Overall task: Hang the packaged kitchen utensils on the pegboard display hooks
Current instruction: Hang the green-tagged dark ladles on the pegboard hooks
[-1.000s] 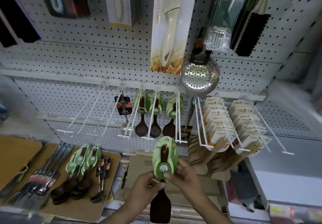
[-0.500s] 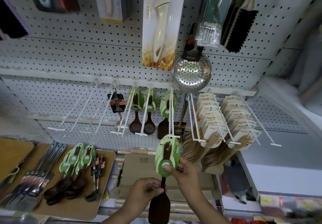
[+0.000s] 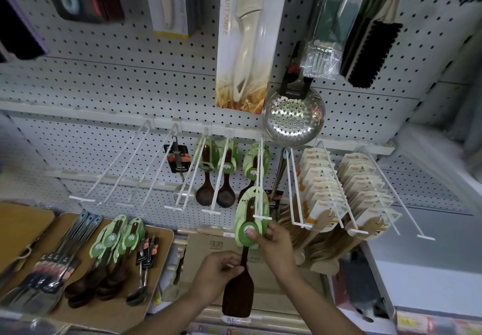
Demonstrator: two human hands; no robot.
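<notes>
I hold a dark wooden spatula [image 3: 238, 293] with a green oval card [image 3: 249, 214] in front of the pegboard. My right hand [image 3: 273, 246] pinches the lower part of the card, whose top sits at the tip of a white double hook [image 3: 259, 178]. My left hand [image 3: 219, 272] grips the spatula's thin neck just above the blade. Further back on the same hook hangs another green-carded spatula [image 3: 254, 162]. Two green-carded wooden spoons [image 3: 216, 170] hang on the hooks to its left.
Two bare hooks [image 3: 114, 167] stick out at left. Hooks at right carry several beige-carded wooden utensils [image 3: 336, 191]. A wooden board [image 3: 161, 238] below left bears green-carded spoons [image 3: 114, 253], forks and small spoons. A steel skimmer [image 3: 294, 118] and a boxed fruit knife [image 3: 245, 39] hang above.
Both hands have lifted the carded spatula up and slightly right, bringing the card's top from below the hook to its tip. The view has shifted a little.
</notes>
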